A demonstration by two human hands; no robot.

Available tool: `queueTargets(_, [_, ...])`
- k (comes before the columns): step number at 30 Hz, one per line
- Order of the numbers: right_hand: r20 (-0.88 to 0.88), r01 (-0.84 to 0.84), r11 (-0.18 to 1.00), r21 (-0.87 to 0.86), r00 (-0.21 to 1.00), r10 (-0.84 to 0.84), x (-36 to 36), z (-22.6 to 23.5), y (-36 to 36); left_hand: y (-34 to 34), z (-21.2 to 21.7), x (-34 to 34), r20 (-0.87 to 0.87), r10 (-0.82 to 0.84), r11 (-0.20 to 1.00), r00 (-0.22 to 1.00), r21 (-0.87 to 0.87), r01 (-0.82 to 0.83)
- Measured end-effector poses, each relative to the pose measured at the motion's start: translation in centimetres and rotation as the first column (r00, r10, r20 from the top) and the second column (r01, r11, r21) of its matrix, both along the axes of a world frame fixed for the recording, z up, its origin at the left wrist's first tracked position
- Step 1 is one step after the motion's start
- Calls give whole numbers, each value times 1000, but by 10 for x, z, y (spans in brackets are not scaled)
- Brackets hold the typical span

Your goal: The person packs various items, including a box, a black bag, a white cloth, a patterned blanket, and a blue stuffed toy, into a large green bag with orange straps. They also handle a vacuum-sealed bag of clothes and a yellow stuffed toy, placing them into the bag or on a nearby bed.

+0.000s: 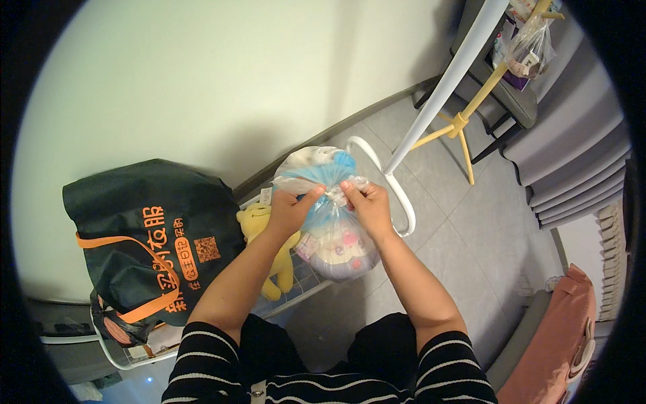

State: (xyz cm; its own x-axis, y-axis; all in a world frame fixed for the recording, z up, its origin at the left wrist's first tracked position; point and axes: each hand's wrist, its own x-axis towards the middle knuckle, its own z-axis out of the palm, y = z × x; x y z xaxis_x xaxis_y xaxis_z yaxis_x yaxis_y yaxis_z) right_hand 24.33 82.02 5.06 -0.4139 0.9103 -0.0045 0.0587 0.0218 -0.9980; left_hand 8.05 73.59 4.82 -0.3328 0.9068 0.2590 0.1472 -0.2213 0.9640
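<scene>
Pinching the bag (343, 254) by its neck (334, 196), centre of the frame, with left hand (294, 207) and right hand (369, 206) — curling both closed — probably doing best by pulling evenly, without tearing it.

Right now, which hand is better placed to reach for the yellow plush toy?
Probably the left hand: it is nearer the yellow plush toy, while the right hand is farther right. Both, though, are pinching the clear plastic bag at its gathered neck.
</scene>
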Motion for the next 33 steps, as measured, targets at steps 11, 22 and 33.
queueTargets(11, [125,69,998,8,990,-69,0,6,2,14,-18,8,-758,198,977,621,203,-62])
queueTargets(22, [267,3,978,209,962,-60,-8,6,-9,24,-17,5,-749,-8,998,663,-46,-40])
queueTargets(33, [-95,-213,965,-153,975,200,20,47,-5,23,-22,1,-668,-34,992,743,-112,-55])
